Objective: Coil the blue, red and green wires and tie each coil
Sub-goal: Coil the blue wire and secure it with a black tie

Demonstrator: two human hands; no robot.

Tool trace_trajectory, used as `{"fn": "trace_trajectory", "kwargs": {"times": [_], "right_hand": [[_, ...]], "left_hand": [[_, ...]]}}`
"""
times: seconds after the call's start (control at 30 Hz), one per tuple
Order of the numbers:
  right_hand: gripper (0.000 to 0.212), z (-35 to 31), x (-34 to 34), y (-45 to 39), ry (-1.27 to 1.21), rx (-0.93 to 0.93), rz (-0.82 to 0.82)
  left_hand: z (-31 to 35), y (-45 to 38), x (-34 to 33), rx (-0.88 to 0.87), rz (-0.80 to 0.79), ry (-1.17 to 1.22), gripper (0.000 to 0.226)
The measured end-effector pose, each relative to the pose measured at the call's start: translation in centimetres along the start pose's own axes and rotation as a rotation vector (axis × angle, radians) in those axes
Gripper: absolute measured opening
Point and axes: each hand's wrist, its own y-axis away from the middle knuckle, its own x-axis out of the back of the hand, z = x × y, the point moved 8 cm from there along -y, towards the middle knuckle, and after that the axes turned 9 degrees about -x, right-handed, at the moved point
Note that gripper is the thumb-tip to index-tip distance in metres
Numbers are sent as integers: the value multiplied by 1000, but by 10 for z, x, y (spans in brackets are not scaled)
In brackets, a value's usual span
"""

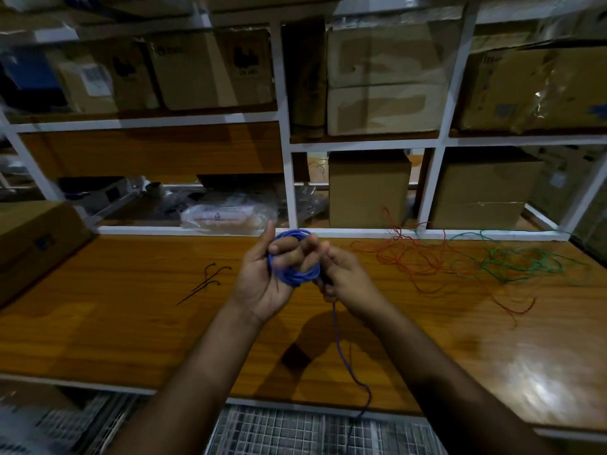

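Note:
My left hand (262, 284) is raised above the wooden table (131, 323) with a blue wire coil (297, 275) looped round its fingers. My right hand (345, 277) is close beside it and pinches the blue wire's loose tail (340, 343), which hangs down over the table's front edge. The red wire (414, 257) lies in a loose tangle on the table to the right. Further right, the green wire (519, 262) lies tangled and overlaps the red one. Three black cable ties (205, 279) lie on the table left of my hands.
A cardboard box (33, 241) sits at the table's left end. White shelving (285, 126) behind the table holds several cardboard boxes and a plastic bag (226, 215). A metal grid floor (295, 431) shows below the front edge.

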Motion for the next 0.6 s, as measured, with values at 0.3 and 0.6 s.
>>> {"fn": "trace_trajectory", "kwargs": {"times": [0.3,0.6], "right_hand": [[29,30,-22,23,375,-269,-317],[18,-56,17,32,1156,135,-19]], "left_hand": [[61,-7,25,-413,271,-491,35],[32,7,44,-169,149,-1779,45]]}}
